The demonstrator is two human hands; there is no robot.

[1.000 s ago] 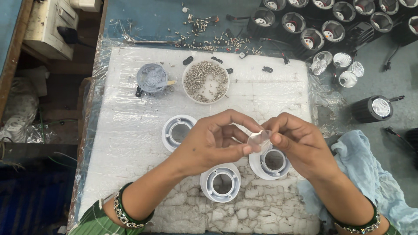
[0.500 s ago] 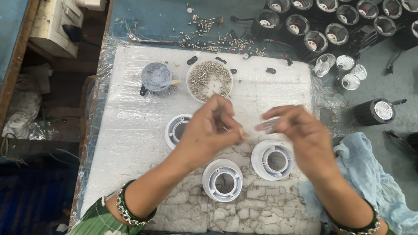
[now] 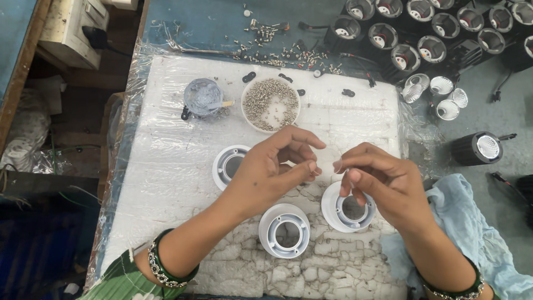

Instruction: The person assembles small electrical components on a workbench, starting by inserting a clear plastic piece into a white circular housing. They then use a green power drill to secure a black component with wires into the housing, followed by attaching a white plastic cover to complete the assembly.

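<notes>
Both hands hang above the white foam desk (image 3: pixel 166 183) wrapped in clear plastic film, fingertips almost meeting. The left hand (image 3: pixel 272 169) has thumb and forefinger pinched together and the right hand (image 3: pixel 383 180) has its fingers curled inward in a narrow pinch; whether either one grips a small part I cannot tell.

Taking the white bowl of small silver screws (image 3: pixel 271 104) as the mark: three white round plastic ring housings lie below it, one (image 3: pixel 229 165) just left of the left hand, one (image 3: pixel 284 230) lower between the forearms, one (image 3: pixel 350 206) directly under the right hand's fingers. All three look open in the middle, so I judge the fitting work barely begun.

Right of the bowl, past the foam's edge, black cylindrical lamp bodies (image 3: pixel 416 39) stand in rows. Left of the bowl sits a small round blue-grey tub (image 3: pixel 203 96). Bare foam left of the ring housings gives the most free room; the desk's lower edge is cracked.
</notes>
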